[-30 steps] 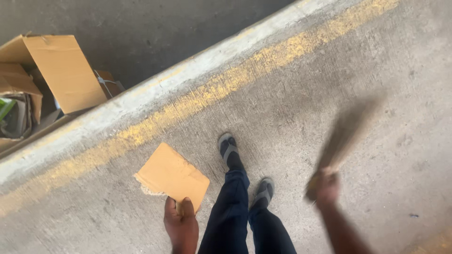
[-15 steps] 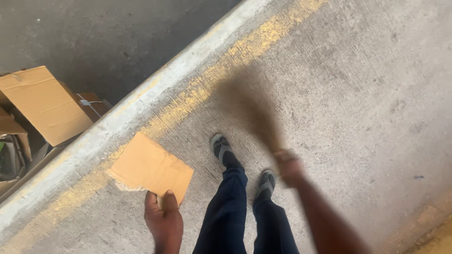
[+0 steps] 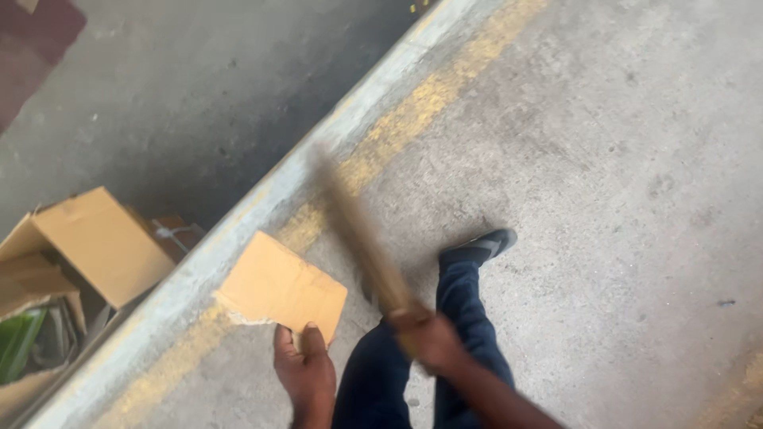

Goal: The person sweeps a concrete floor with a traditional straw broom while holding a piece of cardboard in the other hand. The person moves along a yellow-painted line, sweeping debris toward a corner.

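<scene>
**Broom swings across to the left as the view shifts along the curb**

The biggest change is the broom (image 3: 362, 238): a second ago it blurred out at the right of the body, and now its brown streak lies in front of the legs, reaching far and left toward the curb (image 3: 262, 199). The right hand (image 3: 433, 342) has moved in with it and is clenched around the handle's near end. The open cardboard box (image 3: 87, 242) on the lower ground beyond the curb has slid from the upper left to the middle left of the view, so the head has turned.

The left hand (image 3: 306, 373) keeps its grip on a flat torn cardboard piece (image 3: 282, 290), thumb on top, held low beside the left leg.

The open box is tan, its flaps raised, with something green inside. A worn yellow painted line (image 3: 413, 111) runs along the curb's near side. No label shows on any cardboard.
</scene>
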